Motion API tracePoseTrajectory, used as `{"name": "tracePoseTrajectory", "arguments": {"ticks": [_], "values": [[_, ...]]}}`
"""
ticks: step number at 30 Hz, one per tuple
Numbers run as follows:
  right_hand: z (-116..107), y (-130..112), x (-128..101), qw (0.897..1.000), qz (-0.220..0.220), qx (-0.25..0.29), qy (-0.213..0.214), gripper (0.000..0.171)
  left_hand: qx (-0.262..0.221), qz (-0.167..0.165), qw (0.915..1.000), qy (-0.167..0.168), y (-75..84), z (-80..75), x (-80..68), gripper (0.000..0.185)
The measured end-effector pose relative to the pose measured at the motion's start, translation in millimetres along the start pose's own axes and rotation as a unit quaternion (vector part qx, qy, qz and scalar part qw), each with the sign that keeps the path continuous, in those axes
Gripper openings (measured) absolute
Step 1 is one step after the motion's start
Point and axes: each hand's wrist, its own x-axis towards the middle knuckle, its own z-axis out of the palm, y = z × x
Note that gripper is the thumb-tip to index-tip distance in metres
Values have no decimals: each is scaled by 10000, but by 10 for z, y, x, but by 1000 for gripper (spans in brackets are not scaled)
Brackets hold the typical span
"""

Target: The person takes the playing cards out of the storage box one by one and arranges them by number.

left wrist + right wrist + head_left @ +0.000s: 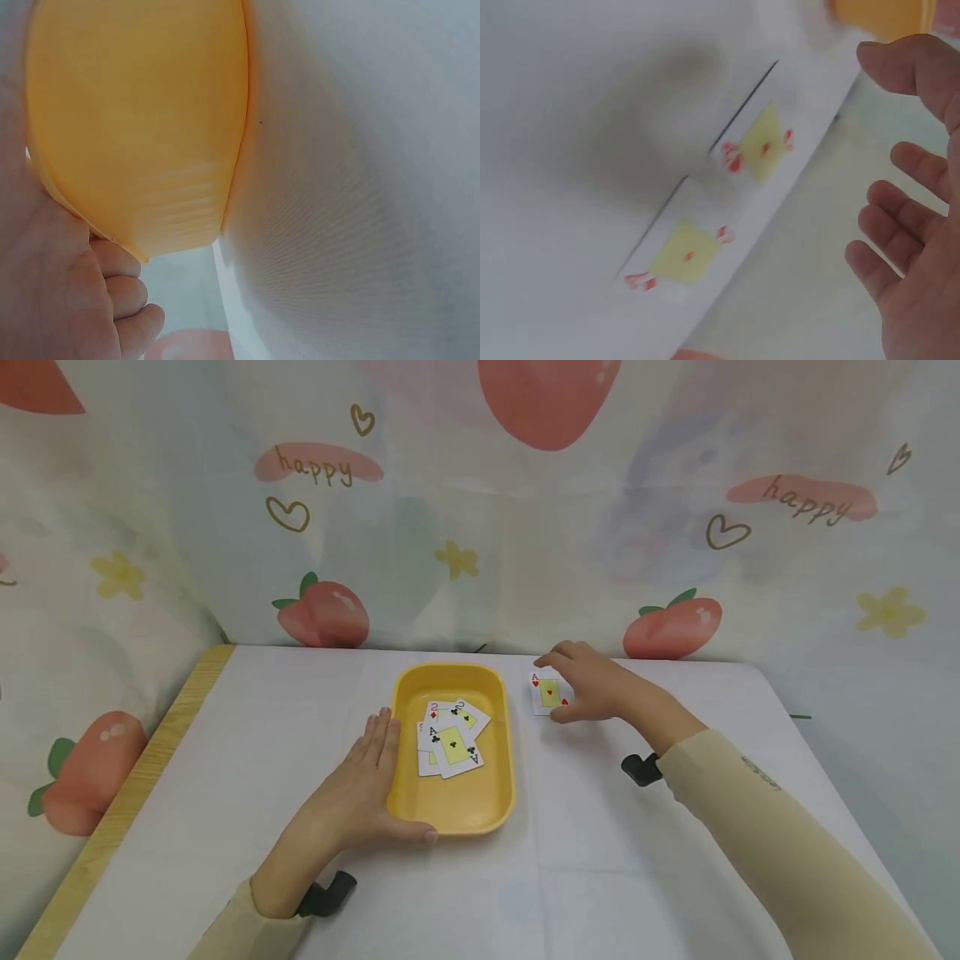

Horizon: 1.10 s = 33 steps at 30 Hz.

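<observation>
Left hand (352, 797) lies flat-fingered against the shallow yellow plastic tray (480, 814), which holds several playing cards (448, 739). Right of the tray, right hand (592, 685), fingers loosely spread, touches a red-pipped ace card (547, 693), gripping nothing.

- My head view is bright and evenly lit, soft light from above, no harsh glare.
- My right hand (592, 683) throws a faint shadow on the table (600, 860); my left hand (360, 793) casts almost none.
- The curtain (480, 510) looks washed out and bends slightly toward the edges.
- My left wrist view is too close: the tray (135, 127) is soft, weave moiré shows.
- My right wrist view is motion-blurred; 2 cards (720, 202) smear, and a grey shadow lies beside them.
</observation>
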Motion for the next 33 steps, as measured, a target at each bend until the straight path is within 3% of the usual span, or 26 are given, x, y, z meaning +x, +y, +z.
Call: {"name": "tracePoseTrajectory", "arguments": {"ticks": [5,18,26,33], "values": [[-67,-259,-8,9989,-451,94,113,72,65,5,10000,11,-6,8,9,152],[-55,-717,61,9937,-1098,146,139,77,56,35,10000,11,-6,4,4,151],[49,-937,203,9889,-1457,201,-207,83,90,124,9999,45,-28,-7,1,150],[150,-1088,300,9872,-1513,100,-496,89,83,179,9998,43,-47,14,8,152]]}}
